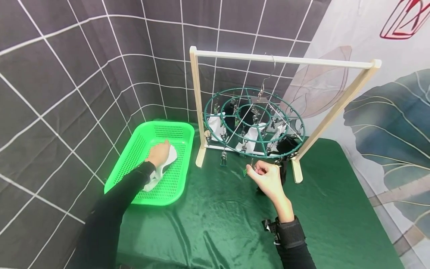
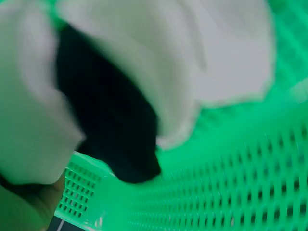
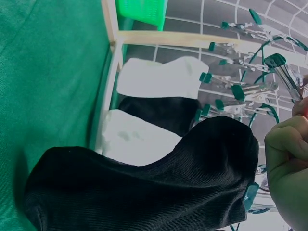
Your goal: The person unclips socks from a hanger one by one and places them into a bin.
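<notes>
Two long black sleeves [image 1: 109, 213]; at the wrist end of the right one, a wide black strap [image 1: 290, 233] with a small, dark fitting [image 1: 267, 225] jutting sideways.

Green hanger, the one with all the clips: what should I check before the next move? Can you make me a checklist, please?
1. Hanger hooked over the rail: ok.
2. Right grip on a clip: ok, finger and thumb pinch it.
3. That clip has no sock in it: ok, nothing shows at its green tip.
4. Left grip at the white cloth: ok, but whether it holds it firmly, cannot tell.
5. White cloth up at the clip: not ok, it is down in the green basket.
</notes>
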Available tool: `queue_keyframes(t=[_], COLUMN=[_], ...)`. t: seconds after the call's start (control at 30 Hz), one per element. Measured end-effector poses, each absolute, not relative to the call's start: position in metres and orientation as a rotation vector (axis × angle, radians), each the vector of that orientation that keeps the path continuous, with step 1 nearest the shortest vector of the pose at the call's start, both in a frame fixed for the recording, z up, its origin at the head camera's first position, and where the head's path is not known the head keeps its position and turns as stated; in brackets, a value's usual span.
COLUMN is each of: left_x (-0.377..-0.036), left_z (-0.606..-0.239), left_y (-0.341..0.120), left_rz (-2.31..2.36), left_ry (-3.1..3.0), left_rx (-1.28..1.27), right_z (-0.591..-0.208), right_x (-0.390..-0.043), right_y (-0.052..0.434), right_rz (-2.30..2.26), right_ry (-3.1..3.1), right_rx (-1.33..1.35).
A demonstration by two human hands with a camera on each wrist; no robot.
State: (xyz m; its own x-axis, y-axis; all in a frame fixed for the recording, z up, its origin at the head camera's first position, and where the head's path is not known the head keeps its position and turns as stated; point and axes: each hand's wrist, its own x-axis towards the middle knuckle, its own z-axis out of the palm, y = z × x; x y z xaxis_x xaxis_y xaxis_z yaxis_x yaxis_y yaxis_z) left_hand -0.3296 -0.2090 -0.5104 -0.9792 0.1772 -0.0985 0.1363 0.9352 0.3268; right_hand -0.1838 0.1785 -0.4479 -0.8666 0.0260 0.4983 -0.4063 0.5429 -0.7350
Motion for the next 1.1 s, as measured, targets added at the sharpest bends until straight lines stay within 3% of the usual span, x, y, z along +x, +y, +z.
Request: queue_keyframes(t=[0.13,0.4,1.1], left_x=[-0.330,-0.324,-0.328], left_z=[-0.520,-0.541,-0.561], left_y=[-0.211,-0.214,-0.215], left_rz=[0.142,-0.025,0.273], left_ry=[3.087,3.226,3.096], left_rx=[0.363,0.442,0.231], right_z=[-0.447,-0.448,-0.450], right_x=[-0.183,-0.184,-0.186], right_y=[0.179,0.180,0.181], right_rz=[1.295,1.297,1.254], right_ry=[-2.334,-2.320,-2.341], right_rx=[0.290,0.282,0.277])
